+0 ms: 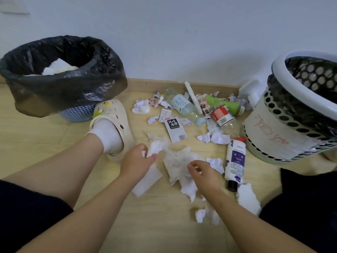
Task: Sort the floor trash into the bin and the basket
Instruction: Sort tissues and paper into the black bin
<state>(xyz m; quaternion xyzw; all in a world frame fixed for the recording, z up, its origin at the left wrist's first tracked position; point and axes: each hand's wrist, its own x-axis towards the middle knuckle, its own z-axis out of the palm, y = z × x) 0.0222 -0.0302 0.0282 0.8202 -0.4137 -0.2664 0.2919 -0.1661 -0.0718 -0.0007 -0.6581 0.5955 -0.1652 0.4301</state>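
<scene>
My left hand [135, 159] pinches a crumpled white tissue [156, 146] just above the floor. My right hand [202, 173] rests on a larger wrinkled tissue [176, 163] lying flat, its fingers curled on the paper. The bin [60, 77], lined with a black bag and holding white paper, stands at the far left. The white perforated basket [284, 125], also bag-lined, stands at the right. Between them lie plastic bottles [186, 106], a black snack wrapper [174, 128] and several paper scraps.
My left foot in a cream clog [113, 123] sits beside the bin. A white and purple lotion bottle [235, 161] lies near the basket. White wads [248, 198] and scraps [206, 214] lie close to my right knee. A wall runs behind everything.
</scene>
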